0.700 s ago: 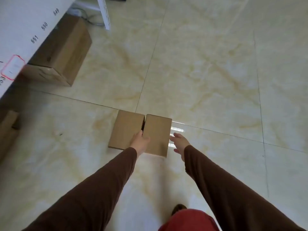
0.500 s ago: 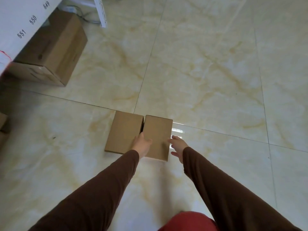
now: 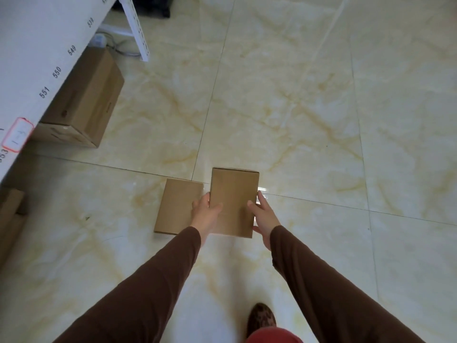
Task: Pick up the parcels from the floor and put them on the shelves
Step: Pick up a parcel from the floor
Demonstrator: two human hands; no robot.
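Note:
Two plain brown cardboard parcels sit ahead of me on the tiled floor. The right parcel [image 3: 233,194] is raised off the floor and looks larger than its neighbour. My left hand [image 3: 205,215] grips its left edge, thumb on top. My right hand [image 3: 263,214] holds its right edge, fingers spread along the side. The left parcel [image 3: 179,204] still lies flat on the floor, partly hidden by my left hand. A white shelf [image 3: 32,58] with printed numbers runs along the left.
A bigger cardboard box [image 3: 84,105] stands under the shelf edge. Another brown box [image 3: 10,219] shows at the left border. A white shelf upright [image 3: 138,28] stands at the back with a cable behind it. My shoe [image 3: 261,318] is at the bottom.
Both hands have closed on the right parcel, and it has come up off the floor toward me. The left parcel has stayed in place.

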